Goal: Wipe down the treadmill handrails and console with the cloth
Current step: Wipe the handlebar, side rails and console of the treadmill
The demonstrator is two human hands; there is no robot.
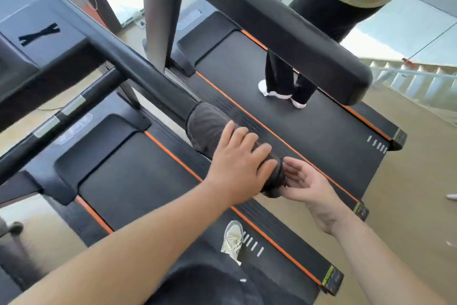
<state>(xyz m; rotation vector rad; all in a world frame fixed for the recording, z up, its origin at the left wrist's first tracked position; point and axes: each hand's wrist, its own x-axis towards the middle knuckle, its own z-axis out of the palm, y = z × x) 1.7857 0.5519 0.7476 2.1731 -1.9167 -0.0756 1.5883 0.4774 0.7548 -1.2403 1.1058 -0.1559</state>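
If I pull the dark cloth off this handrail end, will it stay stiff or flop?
Likely floppy: the cloth wraps the handrail and follows its round shape, wrinkling. Probably light, as it looks thin. It may slip on the smooth rail once the left hand lifts.

The left hand (pixel 237 168) lies over the dark cloth (pixel 205 126) wrapped round the end of the handrail (pixel 148 74) — the right hand (pixel 304 183), palm up, touches the cloth's tip. Another person (pixel 321 20) stands on the neighbouring treadmill (pixel 321 131).
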